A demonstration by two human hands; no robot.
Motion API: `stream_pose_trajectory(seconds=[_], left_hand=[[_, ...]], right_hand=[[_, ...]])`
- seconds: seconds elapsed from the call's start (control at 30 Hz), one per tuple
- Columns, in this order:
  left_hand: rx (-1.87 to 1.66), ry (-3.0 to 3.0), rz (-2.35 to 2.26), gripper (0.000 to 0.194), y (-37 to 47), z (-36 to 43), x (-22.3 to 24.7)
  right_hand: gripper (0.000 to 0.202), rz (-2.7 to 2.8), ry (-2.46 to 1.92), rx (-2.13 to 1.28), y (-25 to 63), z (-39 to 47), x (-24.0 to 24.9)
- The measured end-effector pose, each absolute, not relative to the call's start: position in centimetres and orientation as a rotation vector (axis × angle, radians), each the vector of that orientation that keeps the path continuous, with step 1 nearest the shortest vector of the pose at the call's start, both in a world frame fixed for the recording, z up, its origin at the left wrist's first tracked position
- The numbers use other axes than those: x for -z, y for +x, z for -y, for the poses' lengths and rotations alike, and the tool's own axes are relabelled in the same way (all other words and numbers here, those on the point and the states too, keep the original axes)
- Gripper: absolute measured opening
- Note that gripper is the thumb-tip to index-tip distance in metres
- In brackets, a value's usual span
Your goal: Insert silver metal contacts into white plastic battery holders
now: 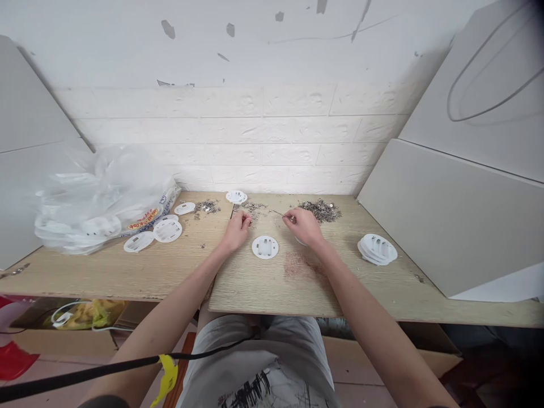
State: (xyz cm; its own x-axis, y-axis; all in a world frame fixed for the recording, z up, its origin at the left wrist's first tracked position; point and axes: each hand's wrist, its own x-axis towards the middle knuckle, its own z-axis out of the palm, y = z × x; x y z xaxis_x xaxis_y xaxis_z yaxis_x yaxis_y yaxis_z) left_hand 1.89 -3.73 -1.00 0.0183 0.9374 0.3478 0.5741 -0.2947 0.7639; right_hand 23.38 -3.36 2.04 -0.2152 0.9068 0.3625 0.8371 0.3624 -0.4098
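My right hand [302, 225] is closed around a thin pointed metal tool [277, 213], its tip turned left toward my other hand. The fingers of my left hand [238, 229] are pinched together; whatever is between them is too small to make out. Small metal pieces [254, 208] lie scattered just behind that hand. Between my two hands, nearer to me, a round white plastic disc [265, 247] with small metal parts on it lies flat. Part of another white disc [301, 241] shows under my right hand. A dense heap of metal pieces [322, 210] sits behind the right hand.
Stacked white discs [377, 249] stand on the right of the wooden table [250, 289]. More discs [168, 229] and a clear plastic bag [106, 192] are on the left. Another small metal pile [207, 207] lies behind. Grey panels [459, 215] flank the table; a white wall closes the back.
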Motion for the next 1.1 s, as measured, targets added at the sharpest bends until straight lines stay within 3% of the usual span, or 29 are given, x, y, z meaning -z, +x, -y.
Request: stream_pose_trajectory(seconds=[0.17, 0.47, 0.67, 0.8, 0.87, 1.03, 1.1], left_hand=[[-1.312, 1.653, -1.249, 0.011, 2.1, 4.0, 0.8], [-1.298, 1.442, -0.949, 0.048, 2.7, 5.4, -0.1], [-1.237, 1.529, -0.982, 0.047, 2.5, 5.8, -0.5], [-1.058, 2.016, -1.054, 0.04, 2.0, 6.7, -1.2], [-0.947, 2.201, -1.076, 0.048, 1.6, 7.0, -1.4], [-0.71, 2.302, -1.109, 0.093, 1.2, 7.2, -1.1], [-0.66, 2.33, -1.095, 0.099, 1.3, 7.1, -0.9]], right_hand=[[0.018, 2.037, -1.187, -0.436, 21.5, 4.3, -1.9], [0.021, 1.905, -1.003, -0.83, 19.3, 5.8, -1.7], [0.018, 1.83, -1.029, -0.877, 19.8, 5.0, -1.6], [0.018, 1.884, -1.075, -0.92, 20.2, 4.9, -1.6], [0.021, 1.927, -1.053, -0.983, 20.4, 4.8, -1.5], [0.024, 2.053, -1.035, -0.949, 21.0, 4.5, -1.1], [0.023, 2.083, -1.058, -0.908, 21.1, 4.4, -1.0]])
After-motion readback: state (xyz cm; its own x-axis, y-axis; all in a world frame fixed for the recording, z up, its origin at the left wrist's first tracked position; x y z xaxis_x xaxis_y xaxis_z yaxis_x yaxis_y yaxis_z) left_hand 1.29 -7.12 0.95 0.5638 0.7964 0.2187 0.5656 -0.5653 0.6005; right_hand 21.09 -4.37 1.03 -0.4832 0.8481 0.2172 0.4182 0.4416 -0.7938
